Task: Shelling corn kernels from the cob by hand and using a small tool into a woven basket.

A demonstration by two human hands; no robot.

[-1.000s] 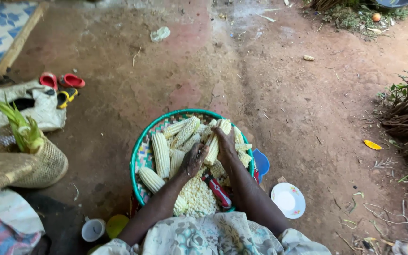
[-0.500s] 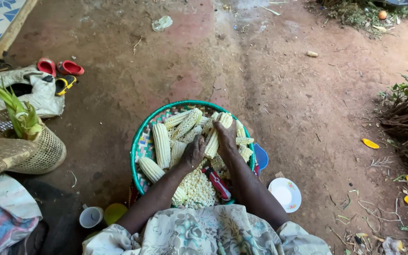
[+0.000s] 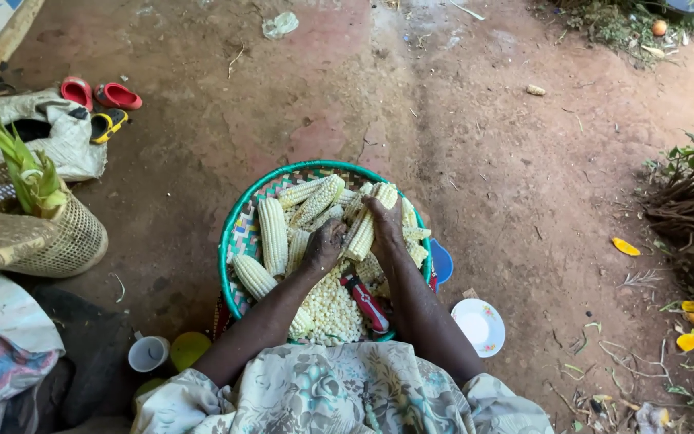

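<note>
A round woven tray with a green rim [image 3: 230,241] lies on the dirt in front of me, full of pale corn cobs [image 3: 271,233]. Loose kernels [image 3: 329,304] are heaped at its near side, with a red-handled knife [image 3: 367,299] lying beside them. Both hands meet over the middle of the tray on one corn cob [image 3: 361,235]. My left hand [image 3: 324,245] grips its near end. My right hand [image 3: 385,223] wraps its upper part.
A woven basket [image 3: 73,241] with green husks stands at the left, with small red and yellow shoes [image 3: 102,100] behind it. A white cup [image 3: 148,352] and a yellow lid [image 3: 188,348] sit near my left knee. A white saucer [image 3: 480,325] and blue plate [image 3: 442,261] lie to the right. Brush lines the right edge.
The view has shifted a little, so the tray sits slightly higher in frame. Both hands stay on the same cob in the tray's middle with only small movement.
</note>
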